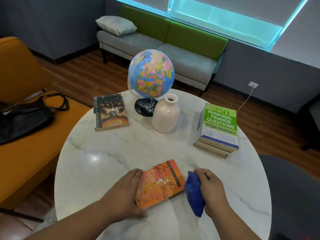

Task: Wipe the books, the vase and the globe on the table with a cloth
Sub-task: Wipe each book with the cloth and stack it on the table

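Observation:
An orange book (160, 183) speckled with white dust lies near the front of the round marble table (107, 153). My left hand (126, 191) holds its left edge. Just right of the book, my right hand (210, 189) grips a bunched blue cloth (194, 194). Farther back stand a globe (151, 73) on a dusty black base and a cream vase (166, 116). A dark book (110, 112) lies at the left. At the right, a green-covered book (220, 123) tops a small stack.
An orange seat (20, 104) with a black bag (24, 118) stands left of the table. A grey and green sofa (155, 49) with a pillow is behind it. A white cable (244, 103) runs from a wall socket toward the book stack. A dark chair (290, 187) sits at the right.

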